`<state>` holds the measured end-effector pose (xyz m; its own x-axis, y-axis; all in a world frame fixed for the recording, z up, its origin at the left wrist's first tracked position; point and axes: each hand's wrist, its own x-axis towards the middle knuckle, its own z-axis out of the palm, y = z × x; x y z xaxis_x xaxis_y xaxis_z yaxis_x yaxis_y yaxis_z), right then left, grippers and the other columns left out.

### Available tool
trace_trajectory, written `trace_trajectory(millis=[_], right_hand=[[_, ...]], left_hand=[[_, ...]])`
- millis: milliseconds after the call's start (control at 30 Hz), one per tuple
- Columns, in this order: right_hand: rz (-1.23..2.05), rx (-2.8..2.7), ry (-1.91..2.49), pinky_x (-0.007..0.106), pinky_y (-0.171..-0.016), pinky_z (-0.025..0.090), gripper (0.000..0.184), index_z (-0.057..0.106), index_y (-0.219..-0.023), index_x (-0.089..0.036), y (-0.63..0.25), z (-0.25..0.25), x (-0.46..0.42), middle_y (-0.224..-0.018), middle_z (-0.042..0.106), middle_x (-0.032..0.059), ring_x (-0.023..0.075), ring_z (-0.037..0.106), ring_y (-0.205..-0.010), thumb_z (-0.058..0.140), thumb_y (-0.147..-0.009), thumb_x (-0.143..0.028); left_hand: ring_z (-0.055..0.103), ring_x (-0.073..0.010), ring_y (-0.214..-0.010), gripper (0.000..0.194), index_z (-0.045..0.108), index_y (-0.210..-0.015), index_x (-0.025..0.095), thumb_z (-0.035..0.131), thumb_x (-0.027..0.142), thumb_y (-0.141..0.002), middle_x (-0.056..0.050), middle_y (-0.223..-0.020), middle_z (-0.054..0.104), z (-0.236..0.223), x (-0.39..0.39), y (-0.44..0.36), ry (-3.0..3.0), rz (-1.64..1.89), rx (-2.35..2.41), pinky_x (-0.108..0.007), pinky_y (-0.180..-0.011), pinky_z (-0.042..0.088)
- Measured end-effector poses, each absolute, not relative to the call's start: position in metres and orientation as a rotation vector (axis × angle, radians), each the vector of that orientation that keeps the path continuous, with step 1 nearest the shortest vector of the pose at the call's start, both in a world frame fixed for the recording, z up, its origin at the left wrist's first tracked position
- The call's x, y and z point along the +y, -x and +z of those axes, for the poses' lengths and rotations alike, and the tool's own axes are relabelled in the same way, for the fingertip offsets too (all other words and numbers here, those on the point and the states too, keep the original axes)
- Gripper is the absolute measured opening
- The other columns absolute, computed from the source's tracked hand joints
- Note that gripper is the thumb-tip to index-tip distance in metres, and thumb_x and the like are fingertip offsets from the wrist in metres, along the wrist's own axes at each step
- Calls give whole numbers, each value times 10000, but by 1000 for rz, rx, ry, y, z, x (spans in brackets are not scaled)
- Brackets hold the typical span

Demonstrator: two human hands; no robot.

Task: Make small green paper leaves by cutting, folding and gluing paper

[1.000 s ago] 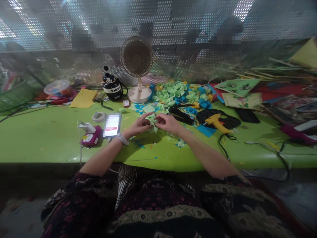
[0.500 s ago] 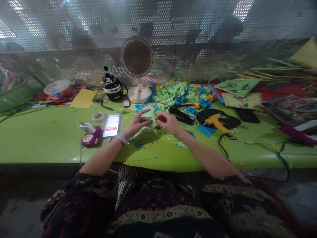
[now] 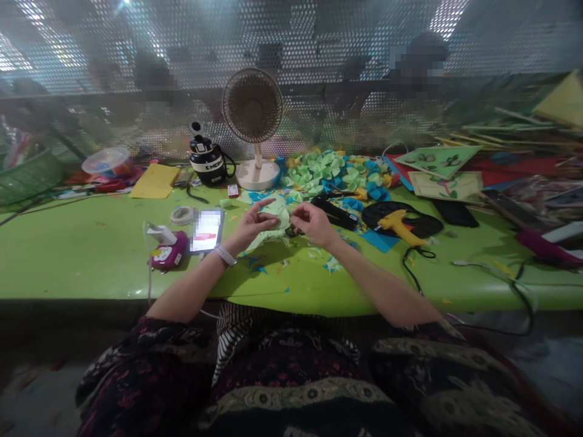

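Note:
Both my hands meet over the green table (image 3: 91, 249) on a folded pale green paper piece (image 3: 277, 213). My left hand (image 3: 250, 226) pinches its left side, with a white watch on the wrist. My right hand (image 3: 312, 223) pinches the right side with curled fingers. Something dark shows just under my right hand; I cannot make out what it is. Paper scraps in blue and green lie around and below the hands.
A phone (image 3: 206, 229) and a magenta gadget (image 3: 167, 254) lie left of my hands. Behind stand a desk fan (image 3: 252, 121), a black jug (image 3: 206, 161) and a heap of folded paper flowers (image 3: 332, 173). A yellow glue gun (image 3: 398, 224) lies to the right, its cord trailing.
Both hands have lifted slightly and drawn the green paper piece up and away from me, turning it between the fingers. Nothing else on the table moved.

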<state>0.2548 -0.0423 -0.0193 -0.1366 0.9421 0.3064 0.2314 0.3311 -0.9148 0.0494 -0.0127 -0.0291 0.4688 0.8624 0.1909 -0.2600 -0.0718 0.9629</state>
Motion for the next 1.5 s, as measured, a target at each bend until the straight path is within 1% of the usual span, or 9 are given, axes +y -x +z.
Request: trace_trajectory(millis=[133,233,433,567,700,1000,1233,1400,1500], right_hand=[[978,-1595,1047,285,-547,497,323,501,-829,-213,-255,-20,-42,-735,586,-11,123,549,-591,683,-723,-459],[1070,-1620,1007,280,-580,507,355,519,-921,-206,-256,-22,-39,-779,591,-4,125,563,-637,708,-712,-423],[932,-1754,983,271,-623,510,471,534,-1197,-228,-261,-24,-39,-1072,588,50,93,543,-662,686,-764,-335],[623,-1930,919,299,-699,523,330,612,-1149,-255,-261,-19,-44,-1213,586,78,174,592,-898,589,-823,-214],[445,-2039,884,353,-808,529,258,676,-1022,-251,-260,-17,-47,-1232,592,85,236,571,-1126,543,-829,-144],[343,-2030,897,402,-926,497,188,727,-946,-248,-261,-20,-46,-1176,633,78,226,603,-1101,573,-857,-187],[373,-2017,853,364,-864,528,192,744,-956,-259,-263,-23,-41,-1117,674,67,208,638,-1041,599,-850,-194],[386,-1968,762,293,-705,549,182,755,-958,-245,-263,-28,-37,-1112,689,70,189,665,-972,614,-845,-222],[366,-1995,787,312,-761,561,197,758,-988,-251,-264,-28,-37,-1136,688,73,190,665,-1007,607,-861,-249]], left_hand=[[675,-134,-796,765,475,-1388,159,834,277,-723,-30,-860,726,-27,-13,-49,-1362,1011,576,-297,-824,508],[673,-128,-787,757,485,-1382,159,834,255,-718,-32,-866,727,-27,-14,-48,-1375,983,569,-292,-827,514],[677,-128,-801,748,495,-1374,154,834,215,-710,-32,-852,727,-31,-10,-46,-1373,946,555,-291,-832,520],[684,-137,-808,751,493,-1378,154,831,206,-710,-35,-856,733,-33,-8,-46,-1369,938,567,-313,-848,519],[688,-141,-815,762,479,-1390,142,826,200,-714,-42,-868,735,-34,-7,-45,-1367,929,585,-326,-871,513],[686,-145,-824,754,483,-1387,140,827,216,-720,-42,-861,736,-32,-8,-44,-1356,927,593,-327,-880,497],[690,-141,-809,782,485,-1386,131,846,230,-700,-48,-867,749,-28,-12,-46,-1303,923,598,-315,-869,490],[671,-113,-719,768,537,-1343,132,871,224,-657,-29,-815,750,-21,-17,-48,-1201,921,626,-264,-775,495],[657,-99,-684,733,568,-1310,136,869,201,-646,-25,-801,747,-18,-18,-48,-1143,926,643,-235,-711,494]])
